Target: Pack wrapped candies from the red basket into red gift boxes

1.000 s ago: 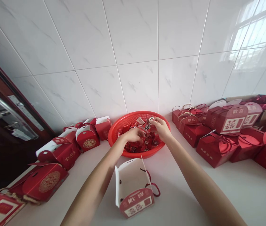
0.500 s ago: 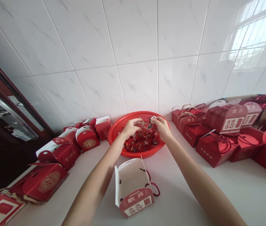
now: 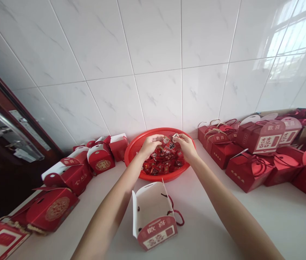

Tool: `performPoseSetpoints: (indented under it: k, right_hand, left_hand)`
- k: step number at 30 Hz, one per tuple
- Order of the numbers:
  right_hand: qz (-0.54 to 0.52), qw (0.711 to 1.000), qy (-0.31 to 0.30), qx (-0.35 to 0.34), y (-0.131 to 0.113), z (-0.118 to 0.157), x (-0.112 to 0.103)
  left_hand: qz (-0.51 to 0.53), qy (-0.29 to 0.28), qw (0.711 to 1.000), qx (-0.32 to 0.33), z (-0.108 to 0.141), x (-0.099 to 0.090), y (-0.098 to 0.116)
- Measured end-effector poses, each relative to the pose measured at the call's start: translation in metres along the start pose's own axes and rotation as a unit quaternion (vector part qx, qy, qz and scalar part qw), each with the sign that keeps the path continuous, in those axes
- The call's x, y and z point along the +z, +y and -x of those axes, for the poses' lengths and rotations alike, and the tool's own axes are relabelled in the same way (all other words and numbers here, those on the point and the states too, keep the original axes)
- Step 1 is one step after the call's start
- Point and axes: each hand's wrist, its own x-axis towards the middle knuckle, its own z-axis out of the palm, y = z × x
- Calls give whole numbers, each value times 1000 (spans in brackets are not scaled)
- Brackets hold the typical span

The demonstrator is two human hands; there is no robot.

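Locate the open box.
In the head view, the open box sits low, just left of centre, on the near side of the red basket and between the person's forearms.

I grip a small white packet point(image 3: 175, 136) with dark print, tilted above the red plastic basket point(image 3: 130, 151). Glossy red-wrapped sweets point(image 3: 156, 169) lie loose inside (quite a jumble), at all angles, some showing pale or dark lettering.

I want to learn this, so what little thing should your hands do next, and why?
Perhaps bring the small white packet to the open box: the right hand pinches it over the red basket, and the box gapes just in front.
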Motion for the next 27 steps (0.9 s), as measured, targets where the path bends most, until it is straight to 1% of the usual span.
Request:
performPoseSetpoints:
  k: [4, 9, 14, 17, 20, 23, 25, 27]
  right_hand:
    - [4, 1000, 1, 2, -1, 1, 1]
    - [8, 1000, -12, 6, -3, 3, 0]
    - [10, 1000, -28, 8, -5, 4, 0]
    - [7, 999, -36, 4, -6, 4, -1]
    - [9, 999, -43, -4, -5, 4, -2]
    - [14, 998, -63, -5, -4, 4, -3]
    - [12, 998, -69, -4, -3, 3, -3]
    - [8, 998, -55, -6, -1, 2, -3]
  left_hand:
    - [40, 0, 999, 21, -4, -1, -5]
    - [65, -24, 997, 29, -6, -2, -9]
    - [35, -23, 998, 36, -9, -3, -17]
    - [28, -20, 999, 30, -9, -4, -18]
    - [26, -22, 999, 28, -7, -3, -16]
    - [15, -40, 998, 39, -5, -2, -12]
    - [-25, -46, 998, 40, -5, -1, -10]
    - [-83, -48, 995, 34, -5, -2, -12]
